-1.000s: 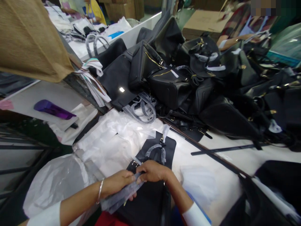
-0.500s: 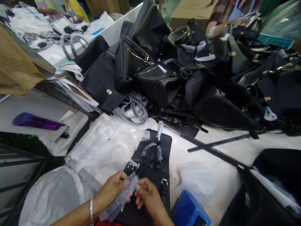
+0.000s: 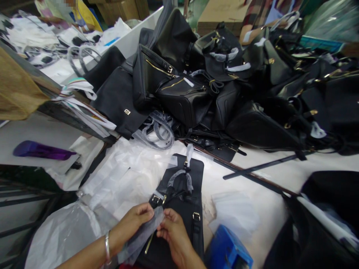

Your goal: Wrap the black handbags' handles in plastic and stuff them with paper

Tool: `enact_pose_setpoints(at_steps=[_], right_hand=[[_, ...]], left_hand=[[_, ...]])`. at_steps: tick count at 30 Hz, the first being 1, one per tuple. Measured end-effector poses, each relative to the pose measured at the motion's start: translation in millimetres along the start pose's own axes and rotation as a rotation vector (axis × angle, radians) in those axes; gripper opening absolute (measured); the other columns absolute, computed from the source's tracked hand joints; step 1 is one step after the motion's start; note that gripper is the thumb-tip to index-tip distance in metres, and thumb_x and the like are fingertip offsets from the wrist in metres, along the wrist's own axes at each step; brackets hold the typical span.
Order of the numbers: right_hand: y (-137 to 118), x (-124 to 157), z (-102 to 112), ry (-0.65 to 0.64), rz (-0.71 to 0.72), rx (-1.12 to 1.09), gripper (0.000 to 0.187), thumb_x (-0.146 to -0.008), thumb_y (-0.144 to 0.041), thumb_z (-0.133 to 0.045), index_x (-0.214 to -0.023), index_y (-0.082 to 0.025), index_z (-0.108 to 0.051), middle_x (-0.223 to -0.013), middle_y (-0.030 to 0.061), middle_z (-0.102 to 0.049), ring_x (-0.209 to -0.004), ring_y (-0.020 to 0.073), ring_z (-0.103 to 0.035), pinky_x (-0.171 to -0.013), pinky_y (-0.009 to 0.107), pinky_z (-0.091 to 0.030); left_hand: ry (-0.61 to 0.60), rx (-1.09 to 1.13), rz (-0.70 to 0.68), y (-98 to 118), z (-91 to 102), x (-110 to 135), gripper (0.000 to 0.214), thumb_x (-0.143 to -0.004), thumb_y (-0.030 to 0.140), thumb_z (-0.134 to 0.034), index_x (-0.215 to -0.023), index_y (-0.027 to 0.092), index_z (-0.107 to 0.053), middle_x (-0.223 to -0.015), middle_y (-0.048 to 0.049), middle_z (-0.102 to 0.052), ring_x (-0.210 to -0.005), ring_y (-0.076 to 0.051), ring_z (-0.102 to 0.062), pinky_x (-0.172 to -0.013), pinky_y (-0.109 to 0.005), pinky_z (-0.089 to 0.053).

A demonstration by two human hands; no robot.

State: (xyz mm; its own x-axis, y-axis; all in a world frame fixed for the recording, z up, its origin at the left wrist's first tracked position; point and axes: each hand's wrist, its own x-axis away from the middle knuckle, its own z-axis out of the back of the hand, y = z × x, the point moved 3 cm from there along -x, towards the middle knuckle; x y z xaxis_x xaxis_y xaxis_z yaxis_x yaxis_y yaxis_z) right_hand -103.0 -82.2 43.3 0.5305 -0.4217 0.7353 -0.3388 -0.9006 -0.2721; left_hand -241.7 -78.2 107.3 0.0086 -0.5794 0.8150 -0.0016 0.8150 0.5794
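A strip of clear plastic film [image 3: 144, 234] stretches between my two hands, over a black backpack [image 3: 183, 209] that lies on the white table. Thumb and fingers of my left hand [image 3: 138, 218] are closed on the film near its upper end. My right hand [image 3: 175, 229] pinches the end of the same strip. On the backpack I see gold buckles, a gold zipper near my wrists, and a top handle [image 3: 179, 175] wrapped in clear film. My forearms hide part of its lower body.
Black bags [image 3: 190, 93] are heaped along the table's far side. Thin white sheets [image 3: 126, 164] lie to the left, with more sheets [image 3: 234, 213] right. A blue box [image 3: 228, 248] stands near my right forearm. A purple object [image 3: 43, 150] lies far left. People work in the background.
My hands still hold the film; its strip now hangs lower and more of the gold zipper shows. The view has shifted slightly.
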Motion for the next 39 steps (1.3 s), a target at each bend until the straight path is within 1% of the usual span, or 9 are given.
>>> enact_pose_setpoints(at_steps=[5,12,17,22,25,30,33,36,39], right_hand=[[-3.1,1.4,0.0,-0.045,0.015,-0.086,0.029,-0.059,-0.023,-0.077,-0.073,-0.016,-0.053,-0.057,-0.0037,-0.059,-0.045,0.006,-0.052,-0.044,0.016,-0.046],[-3.4,-2.4,5.4,-0.002,0.01,-0.051,0.031,-0.056,-0.023,-0.076,-0.074,-0.017,-0.052,-0.057,-0.0047,-0.059,-0.044,0.0062,-0.051,-0.043,0.017,-0.045],[-3.6,1.4,5.3,0.027,-0.006,0.053,0.032,-0.059,-0.032,-0.075,-0.07,-0.017,-0.05,-0.054,-0.0046,-0.055,-0.045,0.0074,-0.051,-0.042,0.019,-0.046],[-6.4,2.0,3.8,0.027,-0.034,0.073,0.032,-0.058,-0.033,-0.076,-0.068,-0.016,-0.05,-0.056,-0.0031,-0.057,-0.045,0.0075,-0.051,-0.042,0.019,-0.046],[-6.1,0.1,3.4,0.038,-0.049,0.063,0.034,-0.057,-0.034,-0.077,-0.068,-0.017,-0.049,-0.055,-0.0028,-0.058,-0.044,0.0075,-0.052,-0.041,0.019,-0.046],[-4.0,-4.4,2.6,0.056,-0.05,0.089,0.037,-0.058,-0.039,-0.075,-0.068,-0.018,-0.047,-0.054,-0.0026,-0.059,-0.042,0.0076,-0.052,-0.04,0.019,-0.046],[-3.7,-6.4,3.6,0.057,-0.049,0.129,0.035,-0.059,-0.04,-0.074,-0.068,-0.018,-0.047,-0.049,-0.0038,-0.056,-0.04,0.0075,-0.05,-0.039,0.019,-0.045],[-4.9,-6.5,5.0,0.045,-0.036,0.163,0.034,-0.06,-0.039,-0.073,-0.069,-0.018,-0.048,-0.048,-0.0045,-0.055,-0.04,0.0075,-0.049,-0.04,0.019,-0.044],[-7.7,-5.4,5.0,0.013,0.003,0.15,0.033,-0.061,-0.038,-0.074,-0.073,-0.017,-0.052,-0.054,-0.0042,-0.058,-0.044,0.0068,-0.051,-0.043,0.018,-0.045]], left_hand=[[0.053,-0.234,-0.093,-12.1,-5.2,-5.3,0.031,-0.083,0.047,-0.052,-0.071,0.018,-0.051,-0.06,0.0047,-0.049,-0.055,-0.012,-0.042,-0.052,-0.023,-0.028],[0.132,-0.825,-0.222,4.5,-9.8,10.2,0.002,-0.079,0.022,-0.052,-0.081,0.021,-0.05,-0.073,0.0006,-0.059,-0.07,-0.019,-0.057,-0.062,-0.027,-0.033],[0.143,-1.22,-0.227,10.5,-17.5,13.9,0.02,-0.085,0.01,-0.035,-0.097,0.02,-0.048,-0.084,-0.0076,-0.063,-0.071,-0.023,-0.062,-0.058,-0.029,-0.033],[0.186,-1.379,-0.223,5.7,-14.9,6.8,0.027,-0.085,0.004,-0.03,-0.091,0.02,-0.051,-0.087,-0.0096,-0.062,-0.073,-0.024,-0.062,-0.06,-0.03,-0.037],[0.221,-1.246,-0.257,-1.9,-8.9,6.1,0.021,-0.087,0.009,-0.032,-0.087,0.021,-0.049,-0.084,-0.0081,-0.061,-0.076,-0.023,-0.061,-0.064,-0.03,-0.038],[0.236,-0.691,-0.239,-7.8,-2.3,7.9,0.011,-0.09,0.021,-0.035,-0.092,0.023,-0.046,-0.081,-0.0022,-0.061,-0.079,-0.021,-0.06,-0.072,-0.029,-0.042],[0.209,-0.435,-0.173,-7.5,-0.3,1.6,0.019,-0.089,0.039,-0.044,-0.082,0.022,-0.049,-0.073,0.001,-0.058,-0.071,-0.019,-0.056,-0.066,-0.028,-0.042],[0.142,-0.141,-0.042,-8.6,3.2,-7.3,0.031,-0.083,0.048,-0.053,-0.073,0.019,-0.05,-0.064,0.0023,-0.056,-0.059,-0.015,-0.05,-0.055,-0.025,-0.038],[-0.029,0.148,0.113,-7.5,5.0,-12.5,0.031,-0.071,0.043,-0.07,-0.081,0.015,-0.058,-0.068,-0.002,-0.064,-0.062,-0.016,-0.057,-0.061,-0.027,-0.042]])
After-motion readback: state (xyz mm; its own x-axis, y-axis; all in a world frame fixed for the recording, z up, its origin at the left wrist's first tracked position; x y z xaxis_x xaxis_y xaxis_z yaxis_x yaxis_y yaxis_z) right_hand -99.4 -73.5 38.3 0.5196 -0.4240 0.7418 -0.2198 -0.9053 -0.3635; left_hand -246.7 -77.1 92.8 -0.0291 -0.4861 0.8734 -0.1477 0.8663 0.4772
